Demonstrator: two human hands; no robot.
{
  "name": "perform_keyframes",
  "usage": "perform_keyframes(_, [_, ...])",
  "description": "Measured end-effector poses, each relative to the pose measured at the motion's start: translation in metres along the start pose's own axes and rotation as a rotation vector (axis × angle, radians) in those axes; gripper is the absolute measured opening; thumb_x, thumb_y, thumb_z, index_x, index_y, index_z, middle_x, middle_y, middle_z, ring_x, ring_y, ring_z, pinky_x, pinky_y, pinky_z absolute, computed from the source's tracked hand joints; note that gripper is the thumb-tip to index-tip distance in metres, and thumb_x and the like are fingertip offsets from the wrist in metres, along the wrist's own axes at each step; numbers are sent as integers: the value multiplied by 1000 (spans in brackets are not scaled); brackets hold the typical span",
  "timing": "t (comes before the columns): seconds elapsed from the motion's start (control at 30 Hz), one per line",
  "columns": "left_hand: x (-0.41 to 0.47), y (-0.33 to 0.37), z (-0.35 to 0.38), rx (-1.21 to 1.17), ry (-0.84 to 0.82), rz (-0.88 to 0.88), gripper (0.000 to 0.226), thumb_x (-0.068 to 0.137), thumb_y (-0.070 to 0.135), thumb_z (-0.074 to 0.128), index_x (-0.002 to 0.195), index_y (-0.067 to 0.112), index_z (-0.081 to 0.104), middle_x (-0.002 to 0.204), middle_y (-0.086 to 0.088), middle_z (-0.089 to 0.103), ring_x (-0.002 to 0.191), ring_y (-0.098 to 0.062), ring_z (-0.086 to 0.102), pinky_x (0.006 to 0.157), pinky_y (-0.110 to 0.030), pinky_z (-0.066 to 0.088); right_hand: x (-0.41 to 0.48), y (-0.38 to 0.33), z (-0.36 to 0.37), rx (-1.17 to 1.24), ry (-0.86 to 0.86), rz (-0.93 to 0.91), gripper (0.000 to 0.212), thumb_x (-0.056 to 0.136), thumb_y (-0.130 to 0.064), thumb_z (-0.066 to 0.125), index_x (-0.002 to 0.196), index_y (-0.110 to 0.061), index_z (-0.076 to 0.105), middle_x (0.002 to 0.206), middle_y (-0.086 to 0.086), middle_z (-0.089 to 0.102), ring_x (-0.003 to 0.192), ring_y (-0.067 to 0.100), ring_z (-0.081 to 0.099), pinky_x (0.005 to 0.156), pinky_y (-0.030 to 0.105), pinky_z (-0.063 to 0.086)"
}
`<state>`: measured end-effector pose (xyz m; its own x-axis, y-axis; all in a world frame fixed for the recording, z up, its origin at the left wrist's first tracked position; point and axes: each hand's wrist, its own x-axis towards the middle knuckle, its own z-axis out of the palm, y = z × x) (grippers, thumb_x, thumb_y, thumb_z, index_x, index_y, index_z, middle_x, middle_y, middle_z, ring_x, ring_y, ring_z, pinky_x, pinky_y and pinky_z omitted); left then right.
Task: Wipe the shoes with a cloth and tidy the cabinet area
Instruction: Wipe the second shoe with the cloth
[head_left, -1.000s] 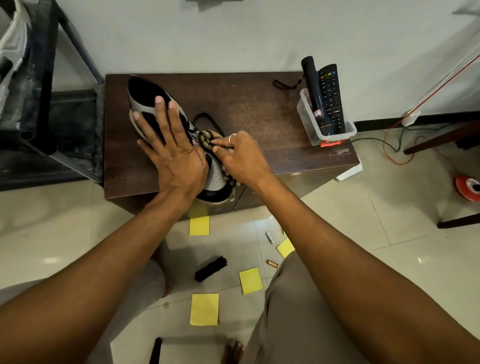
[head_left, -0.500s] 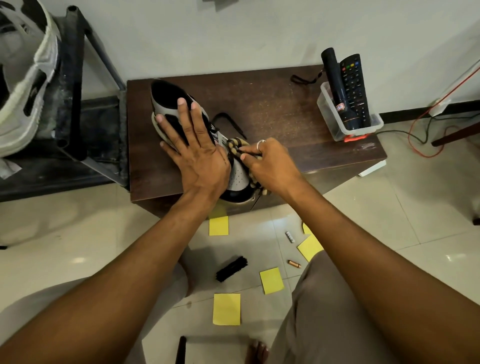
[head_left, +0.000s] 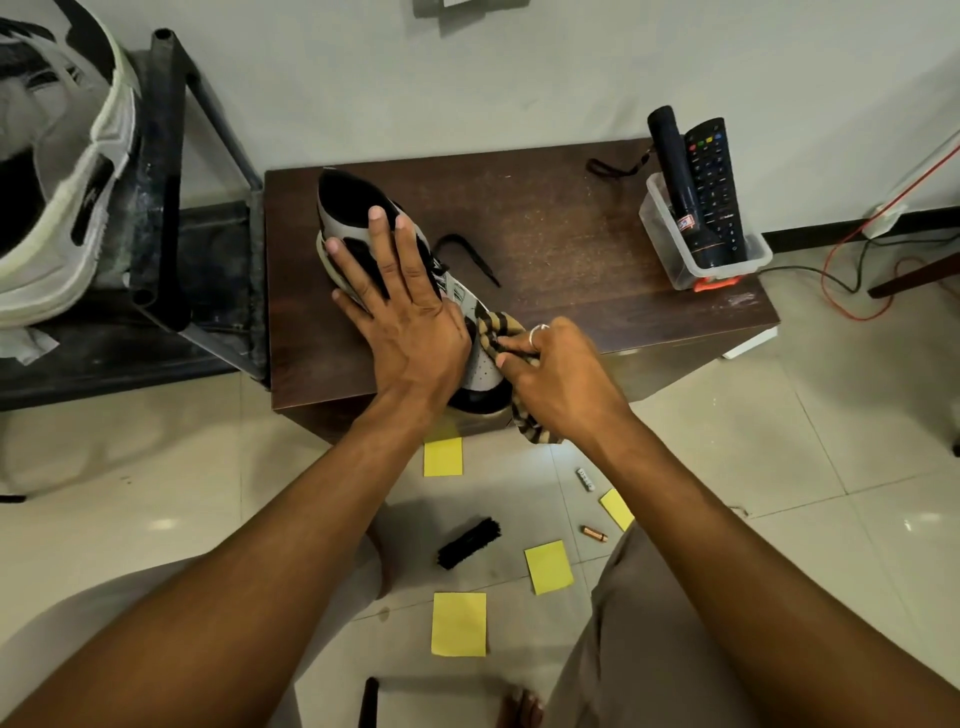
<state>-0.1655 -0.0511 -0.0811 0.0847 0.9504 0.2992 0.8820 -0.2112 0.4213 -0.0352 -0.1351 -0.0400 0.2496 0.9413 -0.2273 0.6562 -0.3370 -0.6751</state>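
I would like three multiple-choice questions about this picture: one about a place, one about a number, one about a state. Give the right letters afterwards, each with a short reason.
1. Where does the remote stand?
A. In a drawer
B. In the clear box on the cabinet
C. On a shelf on the wall

2. How many yellow notes lie on the floor?
A. Two
B. Six
C. Four

3. What is the right hand doing?
A. Gripping the striped cloth against the shoe
B. Hanging empty
C. Holding a cup

Answers:
1 B: the remote stands upright in the box beside a torch, at the cabinet's right end.
2 C: four yellow squares show on the tiles.
3 A: its fingers curl round the cloth at the shoe's toe, while the left hand lies flat on the shoe.
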Motion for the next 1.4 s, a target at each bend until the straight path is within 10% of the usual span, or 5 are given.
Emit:
perform_keyframes(0.3, [2, -2, 1, 2, -4, -3, 82, 93, 27, 44, 159, 9, -2, 169, -18, 6, 149, -56, 1, 111, -75, 23, 43, -19, 7, -54, 87, -22, 25, 96, -26, 67, 118, -18, 75, 117, 8, 72, 100, 20, 70, 90, 35, 59])
perform_keyframes(0.6, [-1, 0, -1, 4, -5, 8, 79, 94, 26, 41, 160, 6, 2, 168, -18, 4, 149, -56, 1, 112, -74, 23, -18, 1, -12, -8, -83, -3, 29, 100, -25, 64, 128, -21, 70, 86, -23, 49, 75, -7, 52, 61, 1, 40])
perform_keyframes(0.77, [-1, -1, 0, 19, -21, 16, 81, 94, 28, 42, 160, 4, 2, 168, -19, 4, 149, -57, 1, 112, -74, 21, 25, -10, 1, -20, 33, -70, 24, 97, -24, 66, 117, -18, 77, 104, 4, 75, 88, 16, 72, 83, 35, 62])
perform_keyframes(1.27, [0, -2, 3, 7, -28, 32, 84, 91, 25, 41, 159, 6, -4, 168, -18, 1, 149, -57, -1, 112, -75, 21, -14, 0, -10, -22, -51, -6, 31, 99, -27, 65, 129, -21, 70, 101, -21, 58, 94, -2, 57, 79, 6, 43])
perform_keyframes(1.4, [0, -3, 3, 8, -25, 31, 85, 92, 29, 42, 159, 7, -5, 169, -18, 2, 149, -57, 0, 112, -75, 21, 20, -11, 2, -33, 54, -57, 27, 96, -28, 67, 120, -21, 75, 114, -1, 73, 97, 14, 70, 88, 33, 60])
